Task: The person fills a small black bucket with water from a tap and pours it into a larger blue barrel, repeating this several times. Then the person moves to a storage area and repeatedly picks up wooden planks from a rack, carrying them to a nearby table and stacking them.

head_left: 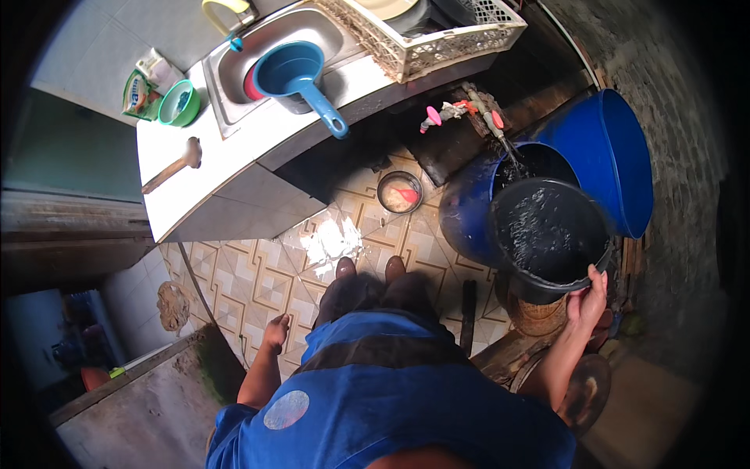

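Observation:
My right hand (590, 301) grips the near rim of a large black bucket (539, 291), fingers curled over its edge. Rippling water (547, 234) shows inside the bucket. Just beyond it stands a blue drum (465, 211), partly hidden by the bucket. From a tap with pink handles (469, 109), water runs into that drum. My left hand (276, 332) hangs low at my left side, away from any object, and looks empty with its fingers loosely extended.
Another blue container (625, 164) leans by the rough wall at right. A small bowl (400, 192) with a red utensil sits on the wet tiled floor (258, 273). On the counter (176, 203) are a blue dipper (291, 69) over the sink, a green tub (180, 103) and a dish crate (453, 47).

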Tool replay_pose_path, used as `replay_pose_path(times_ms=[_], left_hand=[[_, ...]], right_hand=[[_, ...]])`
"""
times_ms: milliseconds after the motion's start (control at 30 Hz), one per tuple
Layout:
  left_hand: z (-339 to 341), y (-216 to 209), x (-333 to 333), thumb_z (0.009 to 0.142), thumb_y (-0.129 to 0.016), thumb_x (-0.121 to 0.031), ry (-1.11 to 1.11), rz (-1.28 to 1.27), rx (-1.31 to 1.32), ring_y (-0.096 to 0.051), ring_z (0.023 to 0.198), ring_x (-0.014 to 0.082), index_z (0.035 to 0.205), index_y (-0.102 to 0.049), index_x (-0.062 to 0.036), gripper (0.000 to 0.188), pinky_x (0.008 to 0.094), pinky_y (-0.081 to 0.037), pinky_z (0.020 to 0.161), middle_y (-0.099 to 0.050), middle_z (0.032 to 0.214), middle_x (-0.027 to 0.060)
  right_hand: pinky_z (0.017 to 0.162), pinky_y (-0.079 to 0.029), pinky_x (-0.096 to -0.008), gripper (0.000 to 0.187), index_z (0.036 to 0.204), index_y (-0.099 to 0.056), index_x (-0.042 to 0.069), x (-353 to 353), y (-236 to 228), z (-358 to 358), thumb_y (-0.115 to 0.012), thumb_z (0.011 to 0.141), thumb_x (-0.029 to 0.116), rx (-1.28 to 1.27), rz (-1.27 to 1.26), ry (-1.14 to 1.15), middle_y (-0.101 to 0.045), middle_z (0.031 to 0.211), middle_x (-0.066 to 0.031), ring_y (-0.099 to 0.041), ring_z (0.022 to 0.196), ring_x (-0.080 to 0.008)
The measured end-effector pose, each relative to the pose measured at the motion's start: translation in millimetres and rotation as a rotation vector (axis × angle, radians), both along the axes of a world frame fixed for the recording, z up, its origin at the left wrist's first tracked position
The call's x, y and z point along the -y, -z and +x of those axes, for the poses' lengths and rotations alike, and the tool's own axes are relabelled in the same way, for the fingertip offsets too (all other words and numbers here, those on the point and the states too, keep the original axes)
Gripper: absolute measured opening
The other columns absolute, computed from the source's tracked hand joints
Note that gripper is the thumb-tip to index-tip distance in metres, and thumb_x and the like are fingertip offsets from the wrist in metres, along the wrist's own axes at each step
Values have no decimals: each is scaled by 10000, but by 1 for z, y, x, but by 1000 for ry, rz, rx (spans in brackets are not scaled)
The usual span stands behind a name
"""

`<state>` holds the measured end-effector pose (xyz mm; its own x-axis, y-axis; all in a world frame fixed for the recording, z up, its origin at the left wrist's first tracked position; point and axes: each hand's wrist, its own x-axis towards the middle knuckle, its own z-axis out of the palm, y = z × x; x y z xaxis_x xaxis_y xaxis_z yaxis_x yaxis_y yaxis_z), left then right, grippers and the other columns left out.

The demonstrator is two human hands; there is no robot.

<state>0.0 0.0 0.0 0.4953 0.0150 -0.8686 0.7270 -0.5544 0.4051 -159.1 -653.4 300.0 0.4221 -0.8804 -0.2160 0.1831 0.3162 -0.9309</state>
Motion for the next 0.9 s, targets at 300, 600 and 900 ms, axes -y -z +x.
replay_pose_path(times_ms=[300,600,900], left_hand=[[-29,-2,-4,945,-523,-381,-199,-48,94,-564,1049,250,1340,-472,9,558,378,-433,918,-588,1215,156],[-89,-22,-64,943,-531,-406,-482,47,-14,-515,1167,301,1364,-444,-22,576,439,-390,952,-527,1296,149],[-134,-17,-79,964,-472,-439,-455,49,-170,-486,1242,343,1399,-369,2,628,485,-431,931,-461,1394,159]], right_hand=[[366,-320,-191,142,854,-576,140,-74,93,123,-641,805,23,-145,243,-218,-564,685,45,-458,455,-45],[508,-480,-348,263,974,-457,114,-142,279,353,-624,780,52,-390,680,-157,-441,626,-81,-453,497,-194],[544,-478,-313,204,827,-474,119,-158,245,333,-660,788,43,-103,634,-152,-449,619,-22,-484,518,-152]])
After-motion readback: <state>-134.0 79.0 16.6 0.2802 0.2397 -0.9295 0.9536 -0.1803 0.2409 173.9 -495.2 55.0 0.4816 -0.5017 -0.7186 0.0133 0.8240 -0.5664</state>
